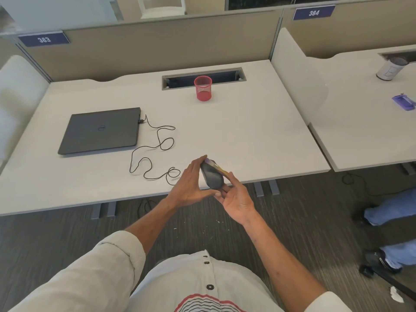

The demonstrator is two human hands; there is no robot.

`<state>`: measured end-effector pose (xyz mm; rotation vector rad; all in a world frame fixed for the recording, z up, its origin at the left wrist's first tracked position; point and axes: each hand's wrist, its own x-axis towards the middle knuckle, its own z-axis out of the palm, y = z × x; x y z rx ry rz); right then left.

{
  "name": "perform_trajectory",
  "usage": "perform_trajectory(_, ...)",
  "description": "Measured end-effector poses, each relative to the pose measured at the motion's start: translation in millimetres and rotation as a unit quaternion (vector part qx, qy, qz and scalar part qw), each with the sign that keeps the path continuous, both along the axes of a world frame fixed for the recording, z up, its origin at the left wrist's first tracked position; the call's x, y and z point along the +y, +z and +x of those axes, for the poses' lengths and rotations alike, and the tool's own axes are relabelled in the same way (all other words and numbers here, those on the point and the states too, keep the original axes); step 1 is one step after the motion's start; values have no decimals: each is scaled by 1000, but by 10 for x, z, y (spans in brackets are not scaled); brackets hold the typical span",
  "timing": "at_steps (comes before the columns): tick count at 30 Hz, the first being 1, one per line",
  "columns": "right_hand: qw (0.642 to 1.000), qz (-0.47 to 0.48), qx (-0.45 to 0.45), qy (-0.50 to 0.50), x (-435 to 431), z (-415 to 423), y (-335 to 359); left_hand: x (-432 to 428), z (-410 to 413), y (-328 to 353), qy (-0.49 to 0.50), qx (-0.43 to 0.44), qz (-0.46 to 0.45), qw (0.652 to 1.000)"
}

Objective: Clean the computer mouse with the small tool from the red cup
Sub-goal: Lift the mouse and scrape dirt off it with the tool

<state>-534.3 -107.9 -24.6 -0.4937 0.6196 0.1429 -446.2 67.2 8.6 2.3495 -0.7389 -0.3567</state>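
Two hands, one mouse, one red cup, one laptop on one desk.

Left hand (pixel 191 183) and right hand (pixel 235 198) both grip the dark, rounded mouse (pixel 212 176) above the near edge of the smooth pale desk (pixel 247 136); its thin cable (pixel 155 149) loops toward the closed grey laptop (pixel 101 130). Red mesh cup (pixel 203 88) stands well apart, open surface between; a small tool is pressed against the mouse.
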Motion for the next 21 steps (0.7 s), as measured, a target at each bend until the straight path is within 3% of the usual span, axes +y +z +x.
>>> perform_trajectory(5, 999, 47, -14, -12, 74, 22, -37, 30, 32, -4, 30, 53, -39, 997)
perform_trajectory(13, 999, 43, -8, -6, 190, 66, -37, 194, 123, -45, 6, 34, -47, 998)
perform_trajectory(17, 990, -136, 16, -28, 211, 99, 49, 317, 178, -43, -4, 31, -34, 999)
perform_trajectory(21, 942, -323, 27, -91, 218, 125, 239, 401, 237, -40, -9, 21, -13, 1000)
